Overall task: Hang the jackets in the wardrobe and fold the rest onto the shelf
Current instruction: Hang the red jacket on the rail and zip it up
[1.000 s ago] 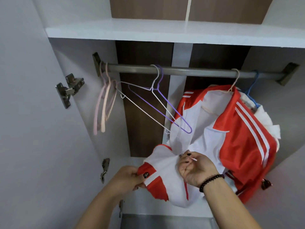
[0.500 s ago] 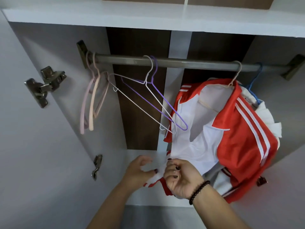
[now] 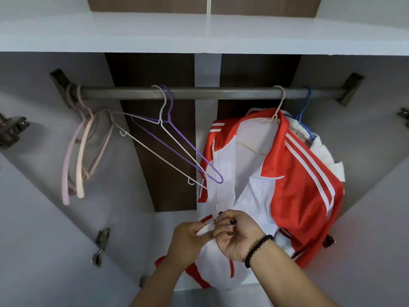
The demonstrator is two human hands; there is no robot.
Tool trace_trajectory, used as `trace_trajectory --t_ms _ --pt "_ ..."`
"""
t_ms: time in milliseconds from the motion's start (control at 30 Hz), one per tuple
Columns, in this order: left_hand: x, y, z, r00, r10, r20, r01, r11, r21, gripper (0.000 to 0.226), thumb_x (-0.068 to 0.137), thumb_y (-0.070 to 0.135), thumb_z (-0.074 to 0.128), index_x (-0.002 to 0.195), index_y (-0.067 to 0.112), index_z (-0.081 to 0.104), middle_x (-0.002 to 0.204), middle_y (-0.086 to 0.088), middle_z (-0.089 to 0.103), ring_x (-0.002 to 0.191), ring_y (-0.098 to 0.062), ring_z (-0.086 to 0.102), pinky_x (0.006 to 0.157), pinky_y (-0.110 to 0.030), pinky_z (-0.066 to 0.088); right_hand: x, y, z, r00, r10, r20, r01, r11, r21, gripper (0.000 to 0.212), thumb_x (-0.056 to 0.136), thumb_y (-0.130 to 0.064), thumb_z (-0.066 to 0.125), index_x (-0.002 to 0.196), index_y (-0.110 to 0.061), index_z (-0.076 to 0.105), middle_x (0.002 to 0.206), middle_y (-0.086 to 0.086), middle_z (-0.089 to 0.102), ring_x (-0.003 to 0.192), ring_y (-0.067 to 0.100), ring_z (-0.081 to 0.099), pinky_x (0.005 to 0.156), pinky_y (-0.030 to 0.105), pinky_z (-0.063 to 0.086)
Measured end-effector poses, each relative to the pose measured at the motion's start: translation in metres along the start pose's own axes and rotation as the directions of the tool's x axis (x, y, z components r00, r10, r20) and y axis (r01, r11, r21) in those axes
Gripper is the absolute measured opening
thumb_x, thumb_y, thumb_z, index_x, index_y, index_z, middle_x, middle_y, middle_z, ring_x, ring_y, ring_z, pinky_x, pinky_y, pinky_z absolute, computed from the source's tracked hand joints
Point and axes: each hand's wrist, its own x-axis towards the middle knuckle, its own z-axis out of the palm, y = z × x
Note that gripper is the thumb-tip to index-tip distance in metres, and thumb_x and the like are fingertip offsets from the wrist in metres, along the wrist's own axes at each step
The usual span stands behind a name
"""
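Inside an open wardrobe, a red and white jacket [image 3: 294, 185] hangs from a pale hanger [image 3: 279, 103] on the metal rail [image 3: 210, 93], towards the right. Both hands meet at its lower front: the left hand [image 3: 188, 242] pinches a white edge of the fabric, and the right hand [image 3: 238, 237] has its fingers [image 3: 223, 222] curled around the fabric just beside it, perhaps at the zip. Empty wire hangers [image 3: 177, 147] hang close to the left. A hard downward tug could likely pull the jacket off its hanger, or swing it into those empty hangers and snag
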Motion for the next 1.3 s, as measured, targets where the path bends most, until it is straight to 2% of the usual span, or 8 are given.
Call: trace_trajectory --t_ms 100,267,500,767,900,1100,1233,1300 --pt "-0.006 -0.004 0.001 0.994 -0.081 -0.072 0.080 0.997 -0.014 0.040 0.085 0.037 0.070 0.050 0.023 0.053 0.046 0.006 0.048 0.049 -0.014 0.049 0.066 -0.025 0.052 0.005 -0.013 0.001 1.000 -0.001 0.025 0.001 1.000 0.011 0.033 0.086 -0.006 0.043 0.055 -0.016 0.038 0.042 -0.004 0.032 0.028 0.010 0.033 0.029 0.013 0.026" --pt "-0.024 -0.027 0.000 0.987 -0.150 -0.057 0.146 0.987 -0.072 0.062 0.089 0.035 0.063 0.036 0.026 0.031 0.041 0.007 0.031 0.041 -0.006 0.032 0.050 -0.012 0.027 0.009 -0.045 0.002 0.997 -0.022 0.069 0.021 1.000 0.018 0.038 0.089 -0.011 0.038 0.052 -0.017 0.034 0.039 -0.005 0.031 0.027 0.010 0.031 0.029 0.012 0.021" --pt "-0.032 -0.050 -0.002 0.944 -0.303 -0.132 0.306 0.952 -0.003 0.056 0.085 0.055 0.061 0.050 0.022 0.032 0.051 0.005 0.034 0.049 -0.008 0.031 0.050 -0.020 0.025 0.006 -0.061 0.018 0.988 -0.142 0.065 0.153 0.965 -0.211 0.046 0.091 -0.012 0.041 0.046 -0.015 0.038 0.042 -0.004 0.028 0.030 0.010 0.027 0.030 0.015 0.021" --pt "0.001 0.028 0.022 0.982 0.011 -0.188 -0.017 0.999 -0.031 0.009 0.086 0.015 0.067 0.082 0.021 0.064 0.075 0.007 0.065 0.071 -0.005 0.059 0.063 -0.012 0.045 -0.011 -0.037 0.021 0.983 -0.128 0.132 0.184 0.738 -0.649 0.031 0.090 -0.015 0.044 0.060 -0.015 0.042 0.050 0.000 0.027 0.037 0.011 0.028 0.035 0.021 0.025" --pt "0.020 0.032 0.032 0.956 0.144 -0.254 -0.101 0.979 0.176 0.049 0.082 0.024 0.070 0.046 0.028 0.038 0.045 0.011 0.043 0.048 -0.006 0.041 0.048 -0.015 0.028 -0.019 -0.054 0.014 0.975 -0.211 0.070 0.210 0.768 -0.605 0.027 0.089 -0.014 0.046 0.062 -0.015 0.044 0.047 -0.003 0.027 0.036 0.011 0.028 0.033 0.019 0.026" --pt "0.036 0.021 0.065 0.986 0.012 -0.163 0.035 0.960 0.279 0.054 0.084 0.028 0.071 0.045 0.027 0.033 0.041 0.008 0.037 0.041 -0.005 0.038 0.049 -0.014 0.032 -0.016 -0.068 0.012 0.916 -0.401 -0.007 0.316 0.733 -0.602 0.028 0.092 -0.013 0.040 0.064 -0.017 0.040 0.046 -0.004 0.029 0.039 0.010 0.028 0.038 0.019 0.025" --pt "0.040 0.016 0.072 0.986 -0.161 0.035 0.134 0.905 0.404 0.032 0.087 0.040 0.066 0.066 0.021 0.054 0.069 0.007 0.057 0.063 -0.006 0.050 0.063 -0.005 0.040 -0.023 -0.089 0.020 0.903 -0.429 0.017 0.346 0.705 -0.618 0.030 0.094 -0.015 0.042 0.064 -0.017 0.042 0.047 -0.005 0.031 0.040 0.010 0.030 0.041 0.018 0.026" --pt "0.043 0.023 0.074 0.981 -0.177 0.082 0.129 0.905 0.405 0.026 0.088 0.040 0.065 0.093 0.015 0.065 0.096 -0.001 0.067 0.084 -0.014 0.060 0.084 -0.021 0.048 -0.024 -0.095 0.021 0.902 -0.429 0.049 0.343 0.644 -0.684 0.030 0.095 -0.015 0.042 0.066 -0.016 0.044 0.049 -0.003 0.033 0.041 0.010 0.032 0.041 0.018 0.028"
